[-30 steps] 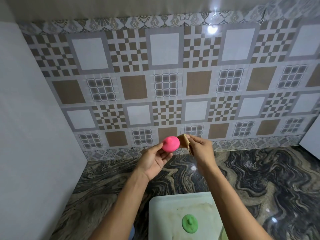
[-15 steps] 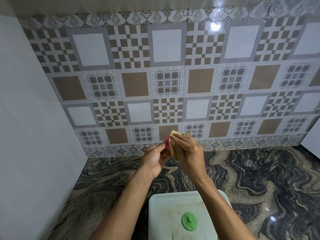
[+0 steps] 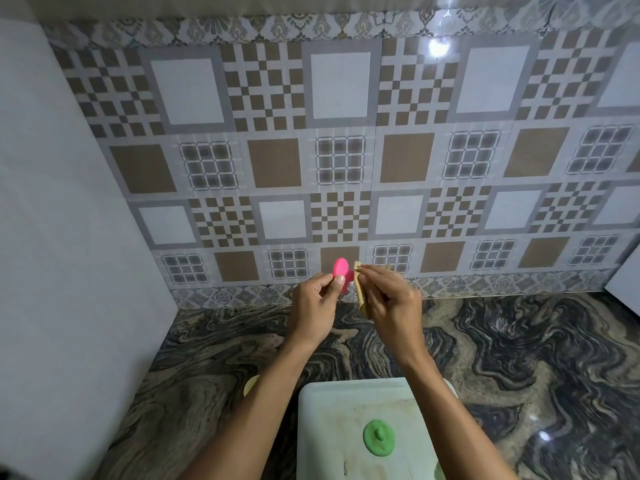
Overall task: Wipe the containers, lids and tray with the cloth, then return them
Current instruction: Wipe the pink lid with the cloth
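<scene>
Count from where I stand: 2 lids, i.e. 1 pink lid [image 3: 341, 271] and 1 green lid [image 3: 379, 438]. 1 cloth [image 3: 361, 292]. 1 tray [image 3: 322, 427]. 2 hands: left hand [image 3: 313, 306], right hand [image 3: 391, 303]. 1 bench [image 3: 519, 341]. 1 pale yellow item [image 3: 249, 384], mostly hidden, kind unclear.

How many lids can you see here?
2. The left hand pinches a pink lid beside the cloth; a green lid lies on the white tray. More may be hidden.
</scene>
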